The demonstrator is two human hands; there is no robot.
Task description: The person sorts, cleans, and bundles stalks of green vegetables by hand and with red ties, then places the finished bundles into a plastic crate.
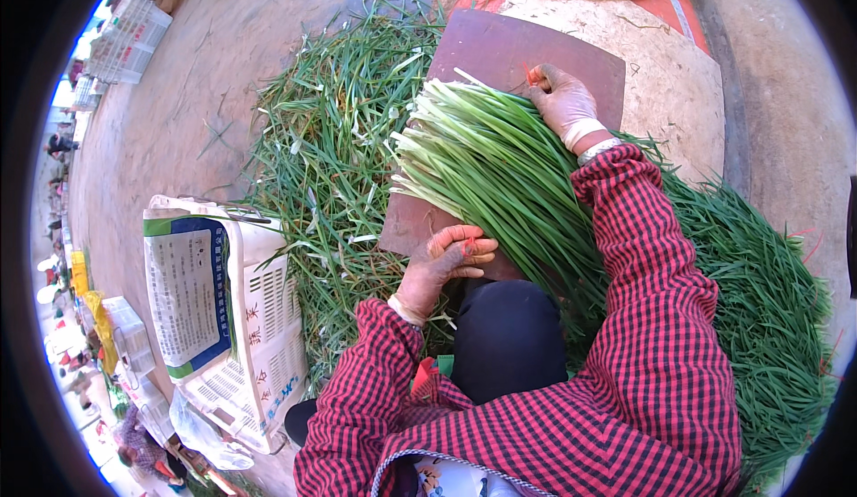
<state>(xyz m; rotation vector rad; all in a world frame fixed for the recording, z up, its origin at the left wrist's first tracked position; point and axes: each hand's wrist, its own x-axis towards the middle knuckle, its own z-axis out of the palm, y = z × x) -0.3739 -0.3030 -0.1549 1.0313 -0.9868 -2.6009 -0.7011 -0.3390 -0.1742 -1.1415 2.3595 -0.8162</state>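
A thick bunch of garlic chives [495, 156] lies across a brown board [522, 42], pale cut ends to the left and green leaves to the right. At its far edge my right hand [564, 101] pinches a red tie [530, 75] between thumb and fingers. My left hand [445, 266], at the near edge, holds a red strand [470, 247] at its fingertips. Whether both are ends of one tie is hidden by the bunch. Both hands appear to wear thin gloves.
Loose chive trimmings [341, 142] are heaped left of the board. A white slatted plastic crate [268, 323] bearing writing stands at lower left. Tied chive bunches [763, 309] are piled along my right side. My dark-clad knee [509, 340] rises just below the board. Other people [140, 450] are far left.
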